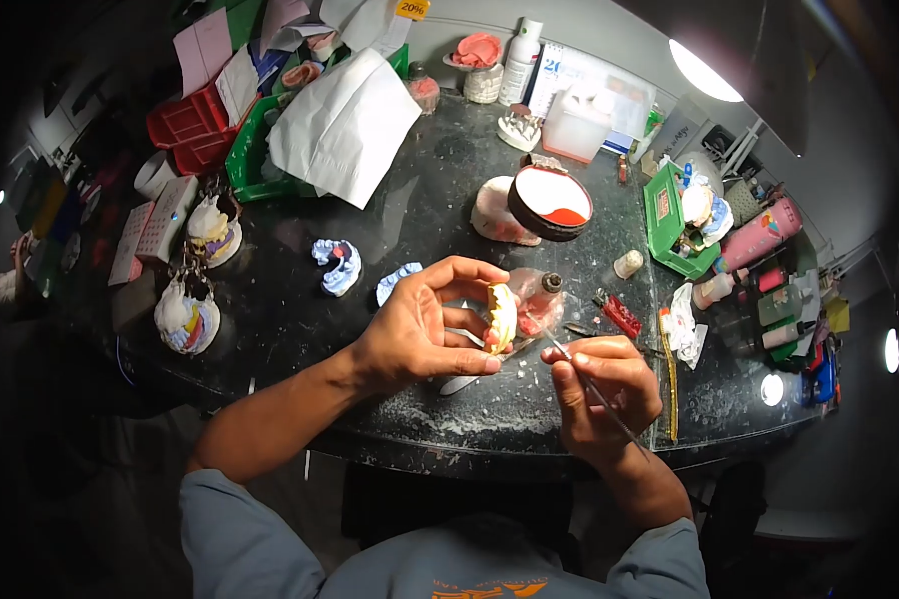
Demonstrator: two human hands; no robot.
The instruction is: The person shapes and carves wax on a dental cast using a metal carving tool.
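Note:
My left hand [410, 324] holds up a yellow dental cast [501, 317] between thumb and fingers, above the front of the bench. A thin metal carving tool [559, 346] is pinched in my right hand [609, 394]. Its tip points toward the cast, with a small gap between them. Just behind both hands stands a glass bottle with a dark metal cap [550, 284] and pinkish contents. A blue dental piece [400, 283] lies partly hidden behind my left hand, and another blue horseshoe-shaped piece [337, 267] sits farther left.
White crumbs and dust cover the bench's front edge [489, 424]. Behind the bottle is a round tin [549, 200]. Dental models on articulators [190, 317] stand at left, near a green bin [245, 165] under paper. A green box [664, 225] and a yellow strip [671, 389] lie right.

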